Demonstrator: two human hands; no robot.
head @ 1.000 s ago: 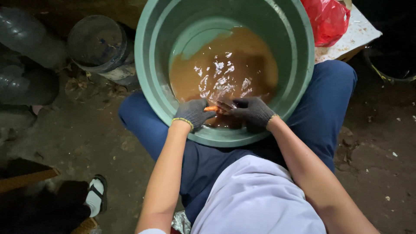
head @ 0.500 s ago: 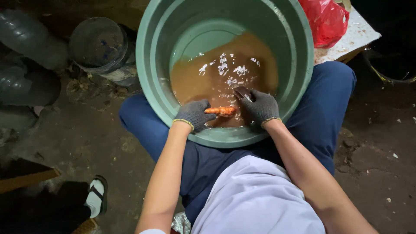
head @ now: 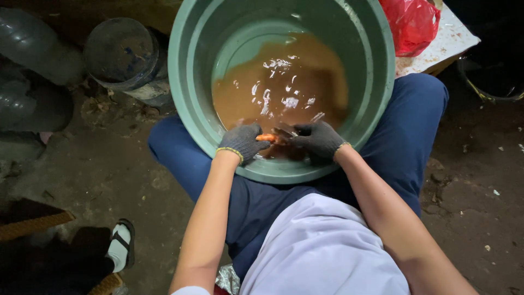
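Note:
A large green plastic basin [head: 191,93] rests between my knees, part filled with muddy brown water [head: 284,82]. Both my hands wear dark grey knit gloves and are inside the basin at its near edge. My left hand [head: 243,142] grips a small orange object [head: 266,137], likely a carrot, just above the water. My right hand [head: 319,139] is closed on a thin dark tool [head: 286,131], possibly a knife or peeler, laid against the orange object. The tool's exact kind is hard to tell.
A red plastic bag [head: 412,22] lies on a white board [head: 447,43] at the upper right. A round dark container [head: 123,54] and dark jugs [head: 33,71] stand at the left. Another person's sandalled foot [head: 121,246] is at the lower left. The ground is bare dirt.
The ripples in the brown water have shifted. My right hand has moved slightly along the orange object with the tool; my left hand still holds it in nearly the same place.

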